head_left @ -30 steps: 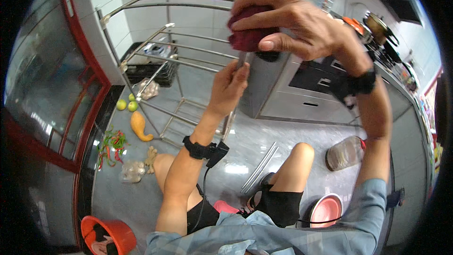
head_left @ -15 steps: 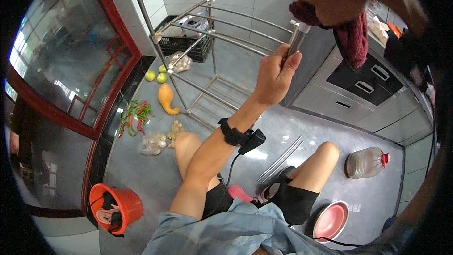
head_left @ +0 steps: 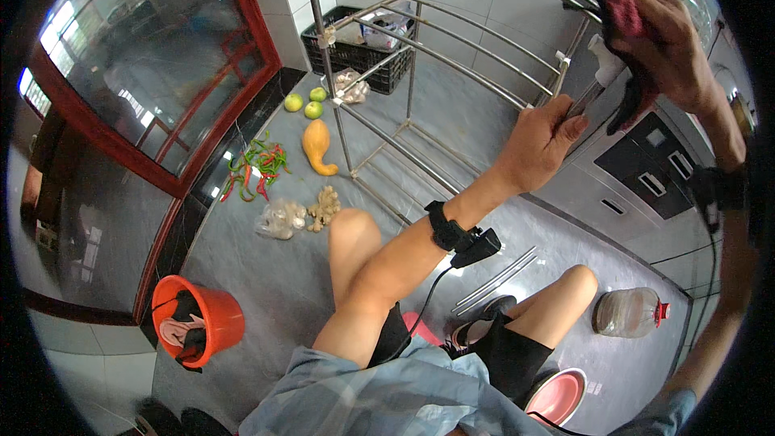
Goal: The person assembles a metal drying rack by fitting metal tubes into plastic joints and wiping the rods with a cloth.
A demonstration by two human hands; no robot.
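Two containers are nearest: a round pink basin with a pale rim (head_left: 557, 394), well in front of the grey tubular metal rack (head_left: 316, 0), and an orange-red plastic bucket (head_left: 226, 319), in front of the rack and to its left. A pair of thin silver metal rods (head_left: 496, 281) lies on the floor in front of the rack; a clear plastic jug with a red cap (head_left: 626, 313) is off to the rack's right. Knobbly tan ginger (head_left: 324, 208), loose red and green peppers (head_left: 257, 165) and a curved orange-yellow gourd (head_left: 318, 144) lie left of the rack. The left hand (head_left: 542, 141) has its fingers wrapped around a grey metal tube (head_left: 592, 97) at the rack's right end, just beside a white plastic joint (head_left: 607, 60). The right hand (head_left: 676, 52) grasps a bunched dark red cloth (head_left: 626, 16) at the rack's upper right corner, fingers partly hidden; whether the cloth touches the rail I cannot tell. Three round green fruits (head_left: 313, 109) sit left of the rack, and a black plastic crate (head_left: 395, 73) stands behind its left end.
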